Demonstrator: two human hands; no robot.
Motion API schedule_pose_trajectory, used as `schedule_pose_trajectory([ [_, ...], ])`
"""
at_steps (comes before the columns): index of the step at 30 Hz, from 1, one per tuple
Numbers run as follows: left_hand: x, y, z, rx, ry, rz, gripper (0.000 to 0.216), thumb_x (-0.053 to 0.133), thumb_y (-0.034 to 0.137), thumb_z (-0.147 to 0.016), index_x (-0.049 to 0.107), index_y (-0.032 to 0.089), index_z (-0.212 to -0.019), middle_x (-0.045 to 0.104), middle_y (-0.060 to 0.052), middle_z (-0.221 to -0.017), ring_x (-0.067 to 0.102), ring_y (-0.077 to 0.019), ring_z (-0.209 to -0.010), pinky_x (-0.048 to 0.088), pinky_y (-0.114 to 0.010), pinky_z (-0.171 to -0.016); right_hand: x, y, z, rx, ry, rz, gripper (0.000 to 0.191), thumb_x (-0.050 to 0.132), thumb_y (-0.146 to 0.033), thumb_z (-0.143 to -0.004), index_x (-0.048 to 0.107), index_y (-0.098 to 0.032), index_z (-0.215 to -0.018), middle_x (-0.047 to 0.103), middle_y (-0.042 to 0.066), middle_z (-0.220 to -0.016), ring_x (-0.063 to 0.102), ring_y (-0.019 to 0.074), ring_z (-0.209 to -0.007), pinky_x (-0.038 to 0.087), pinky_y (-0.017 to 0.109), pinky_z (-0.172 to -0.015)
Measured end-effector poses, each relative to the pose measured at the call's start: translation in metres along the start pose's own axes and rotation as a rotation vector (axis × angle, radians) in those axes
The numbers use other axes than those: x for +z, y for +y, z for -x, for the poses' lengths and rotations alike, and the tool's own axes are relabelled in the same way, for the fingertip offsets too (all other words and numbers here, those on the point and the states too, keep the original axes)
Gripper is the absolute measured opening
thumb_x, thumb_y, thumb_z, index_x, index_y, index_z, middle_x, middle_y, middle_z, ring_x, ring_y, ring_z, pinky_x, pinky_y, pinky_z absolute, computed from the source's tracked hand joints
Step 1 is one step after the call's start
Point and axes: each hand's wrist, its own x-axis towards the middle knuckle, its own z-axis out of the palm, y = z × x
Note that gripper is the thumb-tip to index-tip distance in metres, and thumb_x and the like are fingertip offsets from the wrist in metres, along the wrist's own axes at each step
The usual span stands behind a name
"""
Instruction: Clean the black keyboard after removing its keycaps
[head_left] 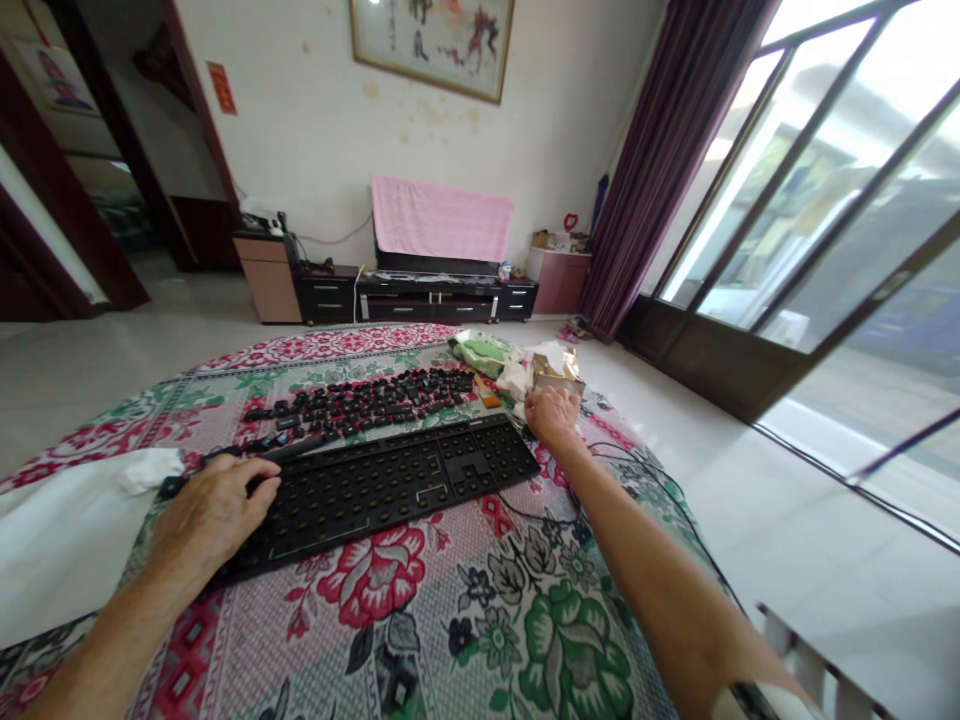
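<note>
A black keyboard (397, 480) with its keycaps off lies slantwise on the patterned tablecloth. My left hand (214, 510) is over its left end, fingers curled and thumb bent in. A slim black rod-like piece (300, 447) runs out from beside those fingertips along the keyboard's back edge; the grip itself is partly hidden. Beyond the keyboard's far right corner, my right hand (553, 412) is closed in front of a gold-coloured tissue box (559, 370). Crumpled white tissue (514, 380) lies against its fingertips, and what they pinch is hidden. Many loose black keycaps (375, 400) are spread behind the keyboard.
A green plastic packet (484, 350) sits at the table's back. White cloth or paper (67, 530) covers the left side, with a crumpled tissue (151, 470) on it. A black cable (667, 480) trails over the right edge. A low cabinet (431, 305) stands beyond.
</note>
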Motion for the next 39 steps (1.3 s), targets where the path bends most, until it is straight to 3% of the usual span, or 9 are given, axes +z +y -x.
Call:
schedule_pose_trajectory([
  [7,-0.001,0.002,0.001,0.005,-0.013,0.003,0.031,0.041,0.032,-0.082,0.067,0.020,-0.094,0.056,-0.006,-0.087,0.057,-0.0196,-0.083,0.043,-0.029,-0.080,0.004,0.005,-0.002,0.025,-0.033,0.005,0.030,0.042,-0.027,-0.085,0.072,-0.024,-0.090,0.063,0.009,-0.102,0.051,0.0266,-0.101,0.030,0.041,-0.086],
  [11,-0.001,0.002,0.002,0.006,0.011,0.013,0.030,0.039,0.033,-0.084,0.066,0.022,-0.093,0.055,-0.007,-0.087,0.056,-0.0204,-0.084,0.043,-0.031,-0.078,-0.004,-0.002,0.004,-0.002,0.057,-0.008,0.030,0.044,-0.029,-0.084,0.070,-0.023,-0.097,0.061,0.010,-0.103,0.050,0.0279,-0.101,0.031,0.041,-0.087],
  [14,0.001,0.002,0.003,0.011,0.026,0.028,0.030,0.040,0.033,-0.083,0.065,0.021,-0.094,0.054,-0.007,-0.087,0.056,-0.0205,-0.084,0.043,-0.030,-0.077,-0.013,-0.017,0.012,-0.099,0.100,-0.100,0.031,0.041,-0.026,-0.086,0.067,-0.022,-0.103,0.060,0.010,-0.103,0.053,0.0239,-0.097,0.035,0.034,-0.084],
  [20,0.005,0.005,0.008,-0.020,0.097,0.010,0.032,0.039,0.035,-0.083,0.066,0.021,-0.092,0.056,-0.006,-0.088,0.057,-0.0194,-0.086,0.044,-0.028,-0.077,-0.017,-0.046,0.024,-0.209,-0.011,-0.161,0.032,0.040,-0.025,-0.084,0.066,-0.018,-0.101,0.060,0.011,-0.098,0.059,0.0216,-0.087,0.041,0.028,-0.073],
  [27,0.006,0.009,0.009,-0.036,0.150,-0.003,0.030,0.040,0.033,-0.082,0.066,0.022,-0.091,0.056,-0.006,-0.088,0.056,-0.0181,-0.086,0.044,-0.026,-0.077,-0.009,-0.047,0.024,-0.234,-0.074,-0.117,0.031,0.040,-0.024,-0.084,0.068,-0.018,-0.093,0.060,0.012,-0.095,0.060,0.0223,-0.086,0.042,0.029,-0.074],
  [35,0.009,0.007,0.006,-0.044,0.134,-0.063,0.032,0.038,0.034,-0.082,0.066,0.023,-0.091,0.056,-0.005,-0.085,0.056,-0.0180,-0.081,0.043,-0.026,-0.073,-0.012,-0.043,0.025,-0.179,-0.040,-0.211,0.033,0.040,-0.018,-0.082,0.067,-0.018,-0.101,0.064,0.011,-0.098,0.059,0.0209,-0.095,0.040,0.026,-0.080],
  [39,0.010,0.006,0.006,-0.025,0.137,-0.077,0.032,0.037,0.035,-0.082,0.066,0.022,-0.091,0.054,-0.005,-0.083,0.056,-0.0179,-0.080,0.043,-0.027,-0.075,-0.022,-0.024,0.014,0.004,0.010,-0.227,0.032,0.042,-0.019,-0.081,0.067,-0.021,-0.101,0.061,0.011,-0.104,0.058,0.0226,-0.096,0.041,0.029,-0.078],
])
